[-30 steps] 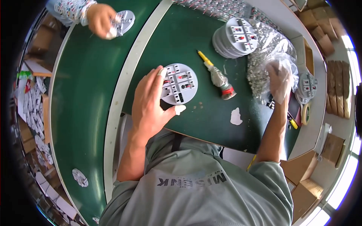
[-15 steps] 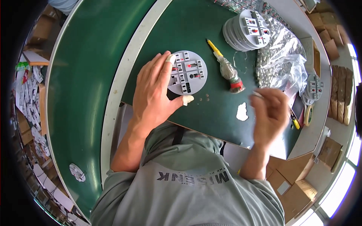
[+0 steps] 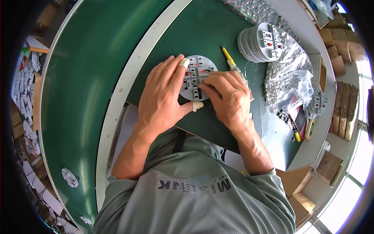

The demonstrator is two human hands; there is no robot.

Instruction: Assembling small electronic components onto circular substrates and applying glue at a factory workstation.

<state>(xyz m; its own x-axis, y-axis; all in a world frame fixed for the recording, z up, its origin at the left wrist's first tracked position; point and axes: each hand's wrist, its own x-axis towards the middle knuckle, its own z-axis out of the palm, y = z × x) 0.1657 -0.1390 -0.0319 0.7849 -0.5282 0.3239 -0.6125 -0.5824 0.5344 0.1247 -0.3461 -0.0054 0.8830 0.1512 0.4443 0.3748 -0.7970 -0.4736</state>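
Note:
A round light-grey plastic disc [image 3: 198, 61] lies on the green tabletop, carrying raised blocks and small red and black parts. My left hand [image 3: 161, 87] rests along its left edge with fingers stretched out and the thumb spread away. Pale covers sit on the thumb and index fingertips. Over the disc's right side, my right hand [image 3: 231, 97] is closed in a pinch, thumb and index finger at the small parts. Whatever lies between those fingertips is hidden. Just beyond the right hand is a yellow-tipped tool [image 3: 228, 57], its plastic-wrapped body partly covered.
Similar discs form a stack [image 3: 249, 43] at the far right. Beside it lies clear plastic wrap [image 3: 286, 74] over many small parts. A yellow cutter [image 3: 296, 134] and a tape roll [image 3: 310, 128] lie at the right edge. Left, a green belt [image 3: 74, 117] carries another disc [image 3: 69, 177].
My right hand has come left from the open tabletop to the disc. My left hand stays at the disc's left edge. A second disc shows on the belt at lower left.

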